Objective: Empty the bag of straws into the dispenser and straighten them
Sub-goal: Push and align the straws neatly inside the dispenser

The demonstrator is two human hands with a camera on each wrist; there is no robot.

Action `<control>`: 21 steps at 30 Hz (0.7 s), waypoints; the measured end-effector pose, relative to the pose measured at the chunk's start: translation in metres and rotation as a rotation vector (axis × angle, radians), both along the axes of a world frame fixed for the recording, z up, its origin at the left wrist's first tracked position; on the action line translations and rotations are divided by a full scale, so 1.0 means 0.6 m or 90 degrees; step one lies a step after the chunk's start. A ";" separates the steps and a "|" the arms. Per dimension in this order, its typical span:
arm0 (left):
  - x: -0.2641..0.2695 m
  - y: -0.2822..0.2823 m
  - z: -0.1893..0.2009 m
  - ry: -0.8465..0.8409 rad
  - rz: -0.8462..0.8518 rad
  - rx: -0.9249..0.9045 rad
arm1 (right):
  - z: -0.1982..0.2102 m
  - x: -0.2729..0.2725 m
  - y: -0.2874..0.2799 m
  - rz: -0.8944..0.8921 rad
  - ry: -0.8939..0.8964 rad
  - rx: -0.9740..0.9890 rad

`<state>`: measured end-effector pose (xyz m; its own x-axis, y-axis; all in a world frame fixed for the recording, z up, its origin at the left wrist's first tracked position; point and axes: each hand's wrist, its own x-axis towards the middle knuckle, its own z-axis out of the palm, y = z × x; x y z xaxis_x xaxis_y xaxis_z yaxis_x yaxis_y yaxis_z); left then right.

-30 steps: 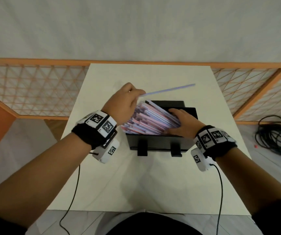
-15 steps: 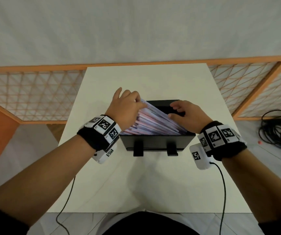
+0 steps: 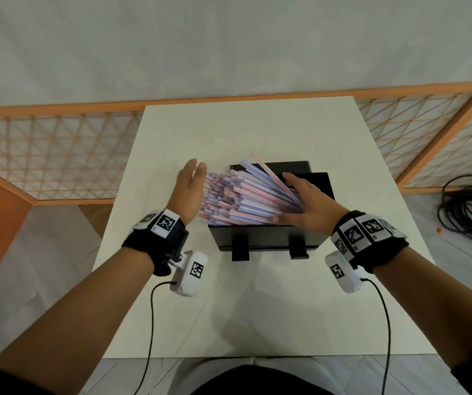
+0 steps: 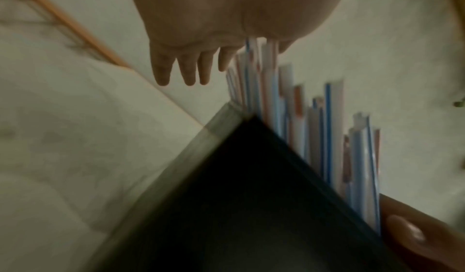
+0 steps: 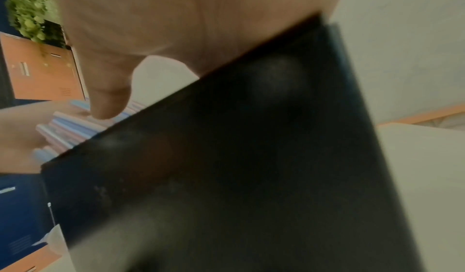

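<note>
Since half a second earlier, the left hand (image 3: 187,192) had come off the top of the straws and flattened out; the right hand (image 3: 304,205) had slid down from the back rim onto the bundle's right part.

Landmark: the black dispenser (image 3: 266,238), standing on the white table (image 3: 257,309), roughly mid-table.

Largest first. The dispenser was an open-topped black box with two short black feet on its near face. It looked rigid and stable enough to push against.

The straws (image 3: 246,199) lay inside it as one thick sheaf of paper-wrapped pieces, pink, blue and white. They were not level: their left ends rose above and overhung the dispenser's left wall, and a few fanned out toward its back rim. No bag was visible in any view.

Left hand: at the dispenser's left side, fingers straight and together, palm against the ragged straw ends. Holding nothing. The left wrist view showed the ends at uneven lengths, touching the palm's heel.

Right hand: over the dispenser's right part, fingers extended and laid flat on the sheaf, the thumb below at the front edge. Pressing, not gripping, as far as I could tell; the right wrist view was mostly blocked by the black wall.

Handling, my judgement: each straw is very light, thin and easily bent; the wrappers slide on one another, so the sheaf shifts as a loose mass. Best worked by flat palms on the two ends, not by pinching single straws.
</note>
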<state>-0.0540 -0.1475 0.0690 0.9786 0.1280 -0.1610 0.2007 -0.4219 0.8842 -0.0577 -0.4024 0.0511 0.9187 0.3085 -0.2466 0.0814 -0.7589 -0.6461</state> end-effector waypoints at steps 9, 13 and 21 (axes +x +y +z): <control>0.026 -0.027 -0.009 0.082 -0.006 -0.082 | -0.006 0.008 -0.003 0.075 -0.073 0.032; 0.006 -0.012 0.032 -0.155 -0.093 0.182 | 0.003 0.026 -0.011 0.063 0.006 -0.038; -0.022 -0.104 0.062 -0.207 -0.566 0.907 | 0.005 0.028 0.066 0.100 -0.032 -0.216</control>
<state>-0.0669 -0.2097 0.1059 0.7900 -0.5778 -0.2051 -0.6125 -0.7280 -0.3080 -0.0407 -0.3627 0.0540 0.8802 0.3550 -0.3149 0.2390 -0.9050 -0.3520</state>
